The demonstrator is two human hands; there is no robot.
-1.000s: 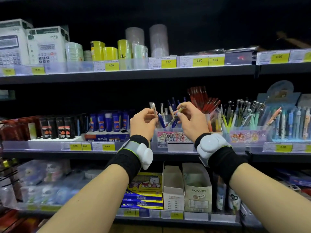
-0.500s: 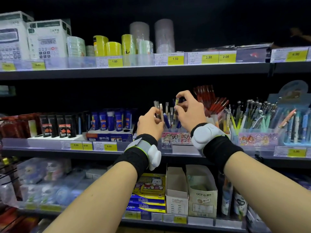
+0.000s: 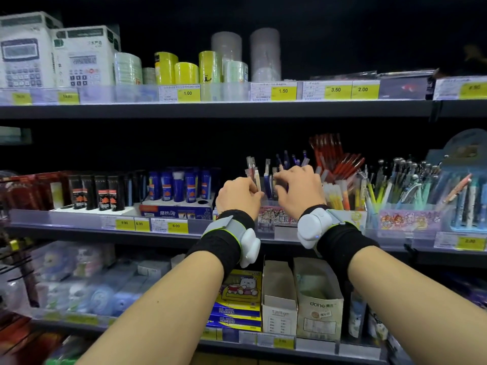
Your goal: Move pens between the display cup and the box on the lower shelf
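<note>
A clear display cup (image 3: 274,217) with a patterned label stands on the middle shelf and holds several blue and clear pens (image 3: 286,160). My left hand (image 3: 238,194) is at the cup's left side and pinches a clear pen (image 3: 254,172) that stands upright. My right hand (image 3: 299,188) is over the cup with its fingers curled among the pens. Below on the lower shelf stand two open cardboard boxes, a white one (image 3: 278,301) and a beige one (image 3: 319,309). What lies inside them is hidden.
More cups of red pens (image 3: 334,156) and coloured pens (image 3: 411,185) stand to the right. Blue tubes (image 3: 179,185) and dark tubes (image 3: 97,192) fill the left of the shelf. Calculator boxes and tape rolls sit on the top shelf. A yellow-blue pack (image 3: 241,299) lies left of the boxes.
Both hands have sunk lower onto the cup's pens. My right hand dropped from above the pen tops to among them. My left hand keeps its pen.
</note>
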